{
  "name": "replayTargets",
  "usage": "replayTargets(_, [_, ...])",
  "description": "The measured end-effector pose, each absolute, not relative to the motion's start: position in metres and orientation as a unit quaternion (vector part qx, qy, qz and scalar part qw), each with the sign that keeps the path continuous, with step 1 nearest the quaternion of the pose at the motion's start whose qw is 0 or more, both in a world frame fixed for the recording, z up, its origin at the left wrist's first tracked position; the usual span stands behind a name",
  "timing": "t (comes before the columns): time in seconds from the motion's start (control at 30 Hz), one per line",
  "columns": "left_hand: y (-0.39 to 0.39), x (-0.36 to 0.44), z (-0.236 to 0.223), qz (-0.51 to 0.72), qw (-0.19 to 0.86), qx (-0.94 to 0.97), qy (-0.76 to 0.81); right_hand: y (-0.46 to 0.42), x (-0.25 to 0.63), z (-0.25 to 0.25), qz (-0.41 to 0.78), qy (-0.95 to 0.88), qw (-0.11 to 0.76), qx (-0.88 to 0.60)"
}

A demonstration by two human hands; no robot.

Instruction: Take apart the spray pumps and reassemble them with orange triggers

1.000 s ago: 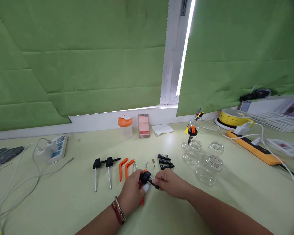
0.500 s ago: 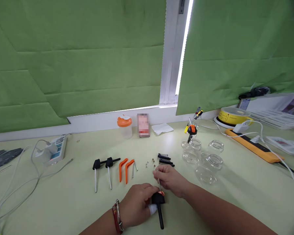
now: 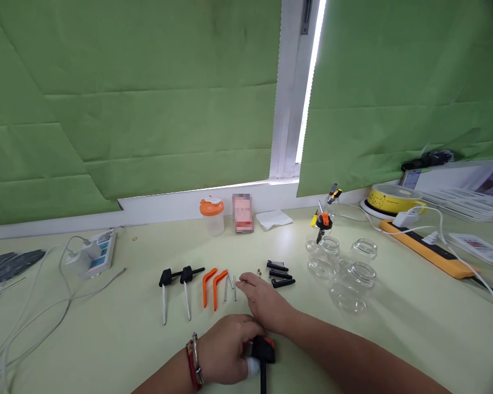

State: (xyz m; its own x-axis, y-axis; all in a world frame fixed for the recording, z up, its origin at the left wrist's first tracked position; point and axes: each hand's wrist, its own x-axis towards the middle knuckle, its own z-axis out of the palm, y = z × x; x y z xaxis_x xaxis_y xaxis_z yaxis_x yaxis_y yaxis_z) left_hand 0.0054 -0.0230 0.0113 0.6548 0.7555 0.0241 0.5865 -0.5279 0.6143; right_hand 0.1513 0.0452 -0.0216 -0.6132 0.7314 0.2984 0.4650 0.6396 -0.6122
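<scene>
My left hand [image 3: 234, 347], bandaged at one fingertip, is closed around a black plastic head [image 3: 263, 350] with a downward stem and a bit of orange on top. My right hand [image 3: 265, 301] is stretched out over the table, fingers extended, its fingertips beside a thin metal pin [image 3: 235, 287]. Two more metal pins lie just left of that one. Next to them are two bent orange levers [image 3: 217, 289]. Further left lie two black heads with metal rods [image 3: 187, 293].
Black tubes with springs [image 3: 280, 273] lie beyond my right hand, near small brass bits [image 3: 259, 272]. Clear glass jars [image 3: 349, 284] stand at the right. An orange-lidded cup [image 3: 212, 216] is at the back. Power strips [image 3: 431, 249] and cables lie on both sides.
My right hand has moved left, away from the black head, toward the pins. The metal pin it held upright there is gone from the head; a third pin now lies beside the other two.
</scene>
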Motion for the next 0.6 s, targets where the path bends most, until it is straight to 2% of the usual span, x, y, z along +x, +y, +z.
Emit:
replayTargets(0.07, [-0.02, 0.003, 0.011, 0.159, 0.275, 0.845, 0.429, 0.039, 0.158, -0.013, 0.332, -0.821, 0.302, -0.352])
replayTargets(0.17, [-0.017, 0.004, 0.013, 0.195, 0.251, 0.806, 0.499, 0.027, 0.168, -0.004, 0.534, -0.721, 0.268, -0.351])
replayTargets(0.23, [-0.015, 0.004, 0.016, 0.209, 0.261, 0.794, 0.508, 0.023, 0.171, -0.001, 0.611, -0.674, 0.251, -0.331])
replayTargets(0.3, [-0.012, 0.0, 0.02, 0.207, 0.264, 0.796, 0.504, 0.025, 0.173, 0.001, 0.634, -0.646, 0.259, -0.338])
replayTargets(0.4, [-0.002, -0.016, 0.027, 0.21, 0.217, 0.788, 0.536, 0.036, 0.18, 0.009, 0.621, -0.597, 0.316, -0.398])
replayTargets(0.5, [0.014, -0.04, 0.029, 0.23, 0.123, 0.73, 0.631, 0.048, 0.191, 0.02, 0.592, -0.556, 0.392, -0.432])
replayTargets(0.6, [0.028, -0.059, 0.025, 0.189, 0.032, 0.657, 0.729, 0.052, 0.197, 0.024, 0.588, -0.549, 0.392, -0.448])
